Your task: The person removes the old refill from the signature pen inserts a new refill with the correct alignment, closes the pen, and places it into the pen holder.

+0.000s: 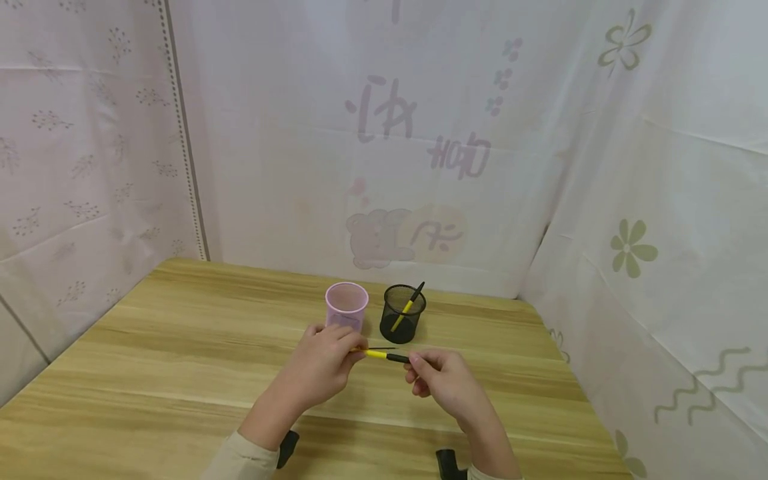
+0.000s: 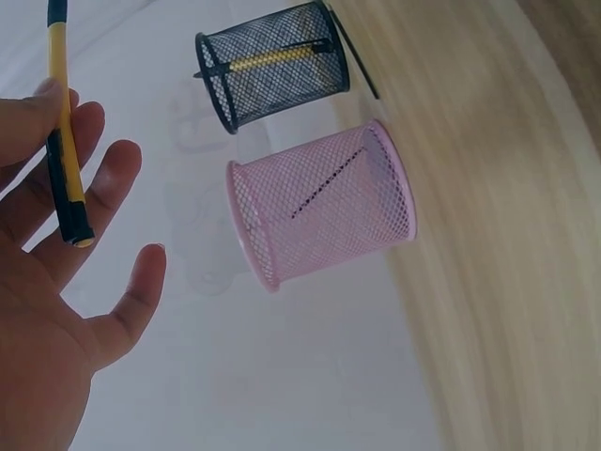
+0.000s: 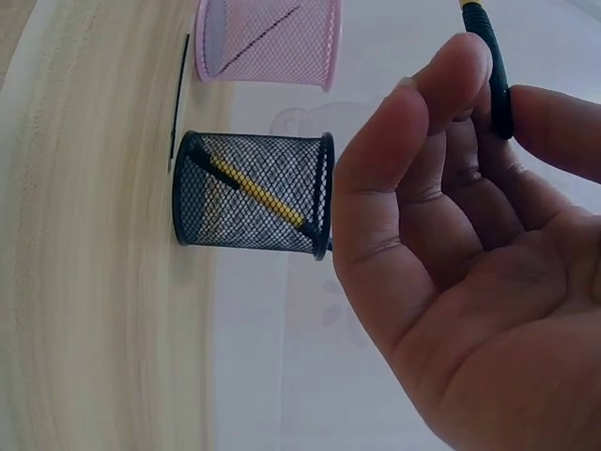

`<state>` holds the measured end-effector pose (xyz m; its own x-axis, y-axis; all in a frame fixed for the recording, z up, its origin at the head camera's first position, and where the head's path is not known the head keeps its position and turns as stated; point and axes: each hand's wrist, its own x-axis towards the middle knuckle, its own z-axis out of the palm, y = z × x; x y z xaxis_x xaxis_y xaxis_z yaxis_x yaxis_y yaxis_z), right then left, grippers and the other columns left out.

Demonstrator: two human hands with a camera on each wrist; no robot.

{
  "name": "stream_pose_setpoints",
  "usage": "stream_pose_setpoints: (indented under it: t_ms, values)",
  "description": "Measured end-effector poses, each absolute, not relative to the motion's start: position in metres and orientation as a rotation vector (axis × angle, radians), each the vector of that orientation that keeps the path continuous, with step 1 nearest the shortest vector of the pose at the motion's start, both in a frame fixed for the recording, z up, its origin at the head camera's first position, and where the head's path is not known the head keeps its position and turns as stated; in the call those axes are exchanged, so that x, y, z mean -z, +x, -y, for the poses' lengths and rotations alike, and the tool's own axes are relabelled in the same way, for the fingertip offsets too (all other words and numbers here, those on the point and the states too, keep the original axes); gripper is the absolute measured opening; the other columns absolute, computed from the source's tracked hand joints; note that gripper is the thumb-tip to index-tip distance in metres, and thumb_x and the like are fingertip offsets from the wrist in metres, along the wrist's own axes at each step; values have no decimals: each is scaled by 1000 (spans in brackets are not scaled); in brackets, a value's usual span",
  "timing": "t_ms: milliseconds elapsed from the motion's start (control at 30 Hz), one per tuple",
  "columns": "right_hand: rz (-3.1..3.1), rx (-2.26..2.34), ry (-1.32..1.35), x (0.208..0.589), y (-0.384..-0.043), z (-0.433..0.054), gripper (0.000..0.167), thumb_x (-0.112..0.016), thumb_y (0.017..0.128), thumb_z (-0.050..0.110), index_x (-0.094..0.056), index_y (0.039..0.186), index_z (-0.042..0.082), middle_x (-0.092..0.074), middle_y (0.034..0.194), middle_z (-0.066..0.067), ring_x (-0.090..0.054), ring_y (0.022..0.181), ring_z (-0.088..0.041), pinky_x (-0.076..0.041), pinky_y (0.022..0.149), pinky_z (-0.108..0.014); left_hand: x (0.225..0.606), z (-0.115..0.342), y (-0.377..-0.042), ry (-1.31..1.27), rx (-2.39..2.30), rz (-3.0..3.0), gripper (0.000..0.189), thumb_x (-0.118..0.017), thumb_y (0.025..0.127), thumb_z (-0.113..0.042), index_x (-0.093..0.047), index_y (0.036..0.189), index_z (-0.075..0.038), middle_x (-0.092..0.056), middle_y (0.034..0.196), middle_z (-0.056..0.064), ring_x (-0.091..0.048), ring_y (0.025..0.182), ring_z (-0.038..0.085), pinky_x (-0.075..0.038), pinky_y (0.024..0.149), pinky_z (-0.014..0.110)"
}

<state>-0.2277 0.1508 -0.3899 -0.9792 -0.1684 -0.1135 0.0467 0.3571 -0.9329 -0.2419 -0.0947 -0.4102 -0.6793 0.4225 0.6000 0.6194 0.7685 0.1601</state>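
Observation:
A yellow and black pen (image 1: 378,355) spans the gap between the two hands. My left hand (image 1: 327,357) pinches its yellow end between thumb and fingers; in the left wrist view the black clip (image 2: 64,193) shows beside the yellow barrel. My right hand (image 1: 447,383) pinches the black grip (image 3: 493,75) with thumb and index finger, its other fingers curled inward. Just behind the pen, a thin black stick (image 3: 178,103) lies on the table. Beyond the left hand stands a pink mesh cup (image 1: 347,300) with a thin dark stick (image 2: 329,183) inside.
Right of the pink cup, a black mesh cup (image 1: 390,323) holds another yellow and black pen (image 1: 408,307), leaning. Both stand on the wood-grain table (image 1: 150,347). Printed curtains (image 1: 270,133) hang behind and at the sides. Black objects (image 1: 447,463) show by both forearms.

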Motion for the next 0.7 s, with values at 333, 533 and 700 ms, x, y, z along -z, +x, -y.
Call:
stream_pose_setpoints:
  t_ms: [333, 533, 700]
  values:
    - [-2429, 1673, -124, 393, -228, -151, 30, -60, 110, 23, -72, 113, -4, -71, 90, -8, -64, 73, -16, -59, 74, -31, 415, 96, -242, -783, 479, 2404, 8, -79, 96, -25, -75, 102, -21, -75, 96, -9, -70, 95, 9, -55, 90, 49]
    - [-2451, 1681, -126, 391, -226, -152, 28, -67, 104, 11, -69, 127, -5, -75, 95, -9, -66, 74, -16, -61, 75, -33, 415, 96, -242, -784, 476, 2418, 8, -78, 97, -26, -75, 103, -22, -76, 98, -10, -71, 97, 9, -55, 91, 48]
    - [-2452, 1700, -115, 390, -226, -151, 24, -64, 105, 8, -68, 125, -5, -73, 95, -9, -64, 74, -16, -60, 73, -30, 416, 95, -242, -782, 475, 2440, 7, -77, 98, -26, -74, 104, -24, -77, 101, -10, -72, 100, 9, -54, 92, 47]
